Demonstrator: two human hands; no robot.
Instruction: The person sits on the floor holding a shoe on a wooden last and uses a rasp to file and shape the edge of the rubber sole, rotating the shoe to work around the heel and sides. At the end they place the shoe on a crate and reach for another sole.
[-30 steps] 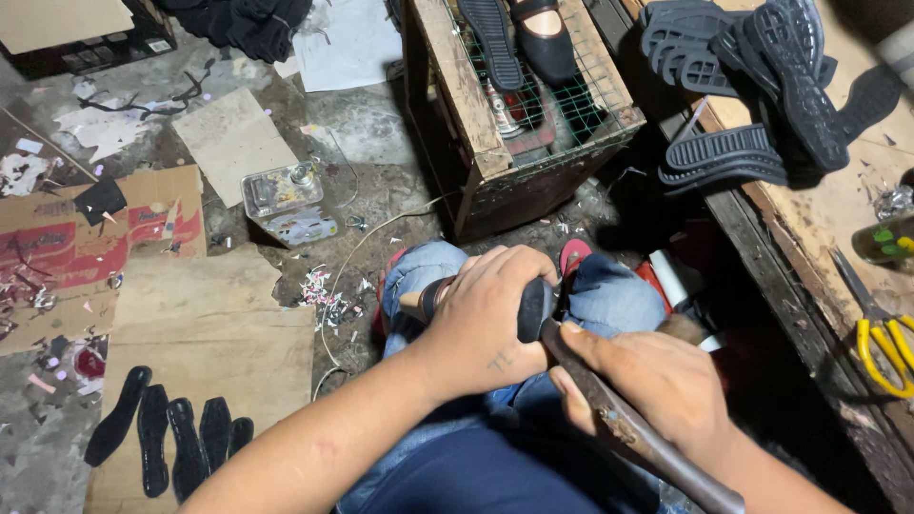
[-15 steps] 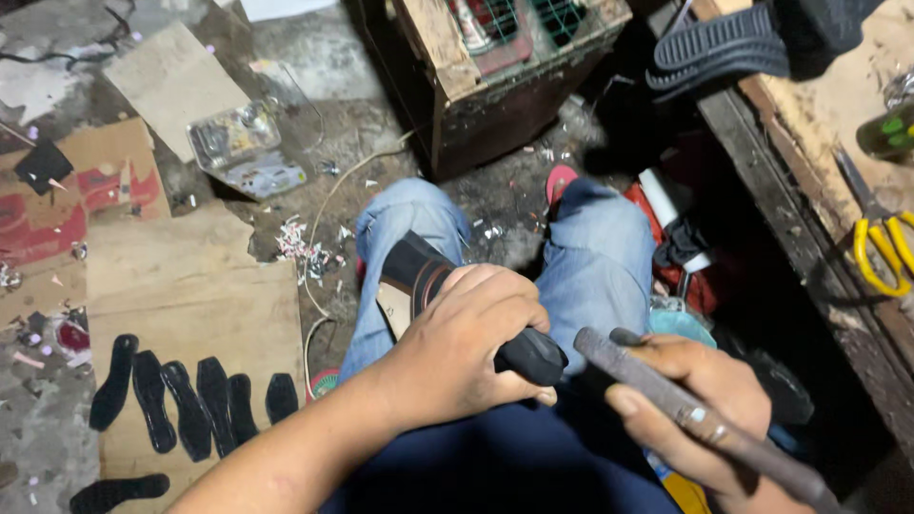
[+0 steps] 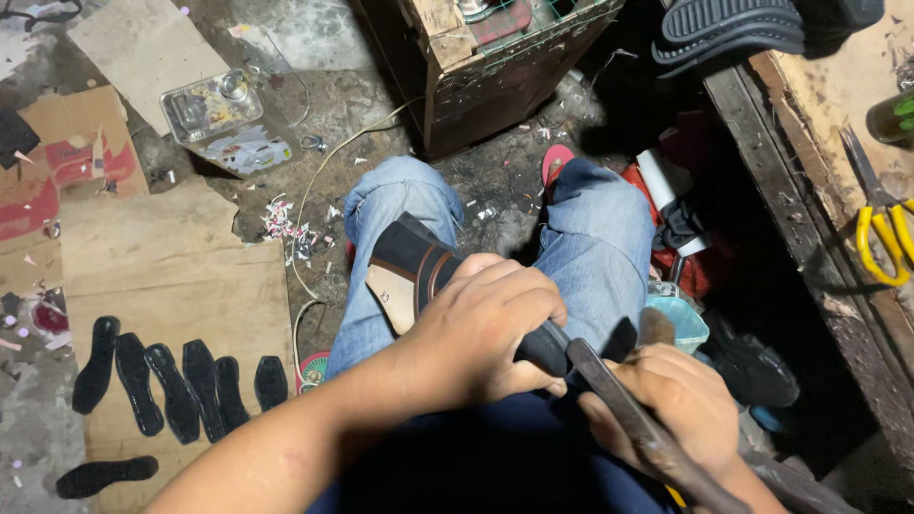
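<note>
My left hand [image 3: 490, 328] grips a black shoe [image 3: 419, 266] with a tan insole, held over my lap with its toe pointing up and left. My right hand [image 3: 671, 405] holds a long, rusty metal tool [image 3: 633, 424] whose tip meets the heel end of the shoe by my left fingers. Both hands are above my thighs in blue jeans [image 3: 590, 238]. Part of the shoe is hidden under my left hand.
Several black soles [image 3: 181, 385] lie on a sheet of cardboard [image 3: 171, 276] on the floor at left. A wooden crate [image 3: 495, 67] stands ahead. At right is a wooden bench [image 3: 819, 209] with yellow-handled scissors [image 3: 881, 238] and black soles [image 3: 733, 29].
The view has dipped and drawn nearer to my lap. The shoe has turned under my left hand, showing its tan insole, and the tool's tip now rests at the heel.
</note>
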